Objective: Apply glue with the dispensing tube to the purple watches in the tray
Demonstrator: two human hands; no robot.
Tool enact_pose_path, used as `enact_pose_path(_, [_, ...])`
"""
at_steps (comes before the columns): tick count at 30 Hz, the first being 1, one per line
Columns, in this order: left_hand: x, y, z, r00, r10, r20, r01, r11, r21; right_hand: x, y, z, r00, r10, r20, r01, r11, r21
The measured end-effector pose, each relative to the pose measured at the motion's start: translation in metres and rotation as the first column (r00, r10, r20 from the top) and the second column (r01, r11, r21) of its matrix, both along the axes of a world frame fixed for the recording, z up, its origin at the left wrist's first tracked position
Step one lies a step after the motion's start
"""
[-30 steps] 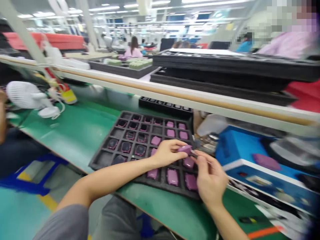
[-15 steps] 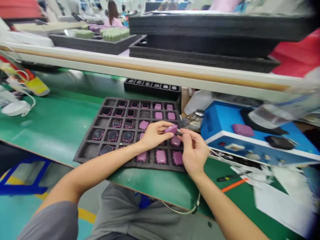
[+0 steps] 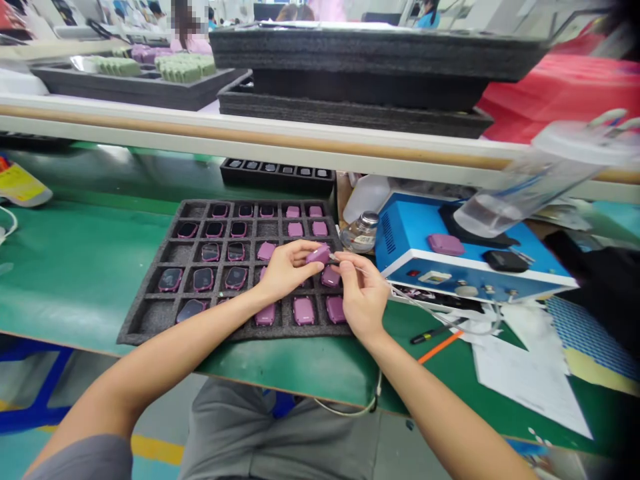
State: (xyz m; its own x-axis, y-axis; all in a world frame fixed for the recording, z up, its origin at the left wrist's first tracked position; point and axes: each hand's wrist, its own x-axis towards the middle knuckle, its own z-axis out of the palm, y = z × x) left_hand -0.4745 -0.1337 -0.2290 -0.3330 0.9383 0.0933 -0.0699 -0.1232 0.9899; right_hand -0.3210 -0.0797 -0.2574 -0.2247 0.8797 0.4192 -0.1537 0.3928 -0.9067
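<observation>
My left hand (image 3: 286, 270) pinches a purple watch case (image 3: 319, 254) between thumb and fingers, just above the grey foam tray (image 3: 165, 253). My right hand (image 3: 365, 297) is closed around a slim, pale-tipped tool (image 3: 334, 257), whose tip is at the right edge of the case; contact there is too small to tell. A thin pale tube (image 3: 417, 307) runs from near that hand toward the blue machine. Purple watch cases (image 3: 303, 311) lie in the tray's right compartments, and dark-faced watches (image 3: 203, 279) in the left ones. My left forearm hides part of the lower row.
The blue machine (image 3: 430, 263) stands at right, bearing another purple case (image 3: 446, 244) and a clear container of liquid (image 3: 493, 210). A glass jar (image 3: 361, 233) is beside it. A shelf edge (image 3: 280, 143) crosses behind the tray. A pen (image 3: 435, 332) and papers (image 3: 530, 380) lie at right.
The camera view has shifted, so the bench appears further left. Both hands stay at the watch case above the tray, with nearly the same grip.
</observation>
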Motion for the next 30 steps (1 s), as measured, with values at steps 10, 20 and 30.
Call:
enact_pose_path(10, [0.0, -0.001, 0.005, 1.0, 0.014, 0.0, -0.014, 1.0, -0.009, -0.002, 0.001, 0.002, 0.999, 0.022, -0.034, -0.022, 1.0, -0.003])
enact_pose_path(20, [-0.003, 0.002, 0.014, 0.995, 0.03, -0.094, -0.033, 0.999, -0.03, -0.006, 0.009, 0.005, 0.995, 0.064, -0.073, -0.063, 0.998, 0.014])
enact_pose_path(30, [-0.005, 0.005, 0.011, 0.992, 0.032, -0.122, -0.036, 0.999, -0.034, -0.005, 0.011, 0.011, 0.995, 0.068, -0.066, -0.064, 0.996, 0.059])
